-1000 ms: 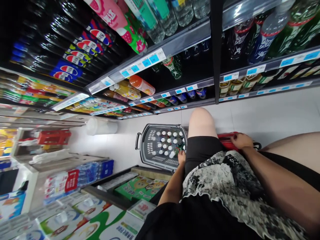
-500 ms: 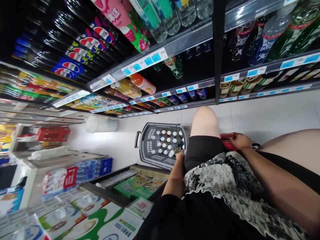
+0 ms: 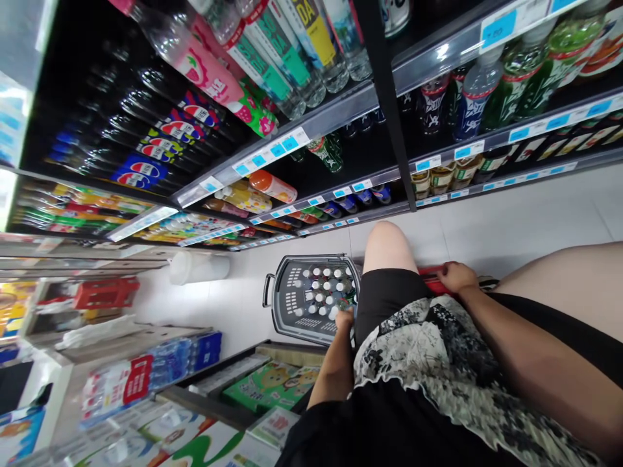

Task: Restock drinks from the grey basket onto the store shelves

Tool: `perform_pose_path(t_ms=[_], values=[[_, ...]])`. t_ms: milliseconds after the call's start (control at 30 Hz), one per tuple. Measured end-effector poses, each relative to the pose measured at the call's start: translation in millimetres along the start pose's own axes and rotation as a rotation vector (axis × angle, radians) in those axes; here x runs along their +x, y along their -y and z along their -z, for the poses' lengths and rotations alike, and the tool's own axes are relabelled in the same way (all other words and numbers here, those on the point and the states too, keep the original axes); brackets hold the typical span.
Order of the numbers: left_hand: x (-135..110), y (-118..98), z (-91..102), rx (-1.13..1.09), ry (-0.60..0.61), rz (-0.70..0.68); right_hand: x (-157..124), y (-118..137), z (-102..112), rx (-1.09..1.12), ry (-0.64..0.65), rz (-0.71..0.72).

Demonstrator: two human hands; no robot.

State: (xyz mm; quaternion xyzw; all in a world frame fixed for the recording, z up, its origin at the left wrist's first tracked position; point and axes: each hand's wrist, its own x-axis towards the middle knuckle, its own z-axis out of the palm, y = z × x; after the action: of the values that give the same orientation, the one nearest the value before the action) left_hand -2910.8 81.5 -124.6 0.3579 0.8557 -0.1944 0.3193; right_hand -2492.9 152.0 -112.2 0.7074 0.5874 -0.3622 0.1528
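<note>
A grey plastic shopping basket stands on the floor in front of me, with many white-capped bottles packed upright inside. My left hand reaches in at the basket's near right corner, its fingers closed around a clear bottle with some green on it. The hand partly covers that bottle. Between my legs, my right hand grips the edge of a red, flat-sided object. My thigh and clothes hide most of that object, so its kind is unclear.
Drink shelves run along the far side, holding cola bottles, soda bottles and others. Nearer me, cartons stand at the lower left, beside shrink-wrapped water bottles. A white bucket and red stools are farther left.
My left hand and the bottle have shifted slightly left within the basket. My right hand keeps its hold on the red object. The view has tilted and moved a little.
</note>
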Motion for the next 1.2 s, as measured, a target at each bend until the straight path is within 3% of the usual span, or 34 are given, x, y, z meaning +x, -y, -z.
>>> perform_pose_path(t_ms=[167,300,533,667,800,900,1067,1200], values=[[-27,16,33.3,0.059,-0.105,-0.059,-1,0,2,-0.007,-0.006,0.036],[-67,16,78.2,0.081,-0.363,-0.121,1,-1,-1,-0.011,-0.011,0.041],[-141,-26,172.6,-0.267,-0.805,-0.282,5,-3,-6,0.013,-0.024,0.039],[-180,-53,207.8,-0.485,-0.972,-0.46,4,-3,-6,0.01,-0.032,0.045],[-208,-71,219.6,-0.727,-0.851,-0.52,1,-3,-4,0.003,-0.043,0.056],[-220,-78,219.3,-0.735,-0.727,-0.529,-1,-2,-3,0.005,-0.049,0.064],[-214,-94,221.3,-0.64,-0.541,-0.513,-1,-2,-4,0.016,-0.044,0.056],[-201,-111,217.3,-0.503,-0.49,-0.532,1,-2,-5,0.026,-0.025,0.054]])
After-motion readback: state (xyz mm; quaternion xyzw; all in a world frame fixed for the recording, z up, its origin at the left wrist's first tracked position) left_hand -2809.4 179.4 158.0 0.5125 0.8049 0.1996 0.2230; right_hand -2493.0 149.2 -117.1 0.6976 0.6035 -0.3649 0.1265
